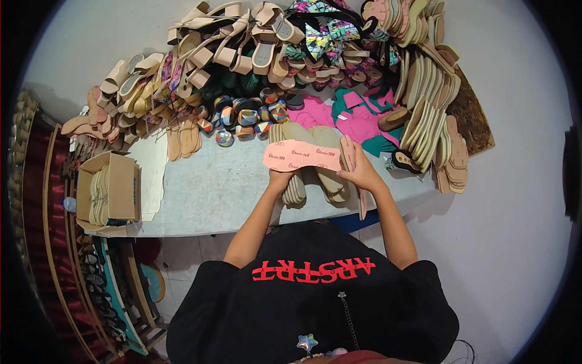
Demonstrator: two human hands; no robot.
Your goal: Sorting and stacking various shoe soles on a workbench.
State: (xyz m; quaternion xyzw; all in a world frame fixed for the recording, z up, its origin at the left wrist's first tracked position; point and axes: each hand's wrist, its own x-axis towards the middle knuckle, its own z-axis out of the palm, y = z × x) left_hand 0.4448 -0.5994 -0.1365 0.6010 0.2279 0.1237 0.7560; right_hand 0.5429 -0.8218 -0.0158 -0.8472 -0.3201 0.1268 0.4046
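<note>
My left hand (pixel 282 178) is closed on one end of a pink printed insole (pixel 303 156), held level above the table. At its other end my right hand (pixel 365 171) grips more pink insoles (pixel 347 151), seen edge-on and upright; how many is hard to tell. The insole's right end meets or overlaps these edge-on ones. Just beneath and behind my hands lie two stacks of beige soles (pixel 294 193), (pixel 334 188), partly hidden by the insole and my left hand.
Heeled sandals (pixel 264 54) are heaped along the back of the table (pixel 188 194). Colourful patterned heels (pixel 247 117) and pink fabric pieces (pixel 312 112) lie before them. Stacked soles (pixel 424 127) stand at right. A cardboard box (pixel 125 188) of soles sits at the left edge.
</note>
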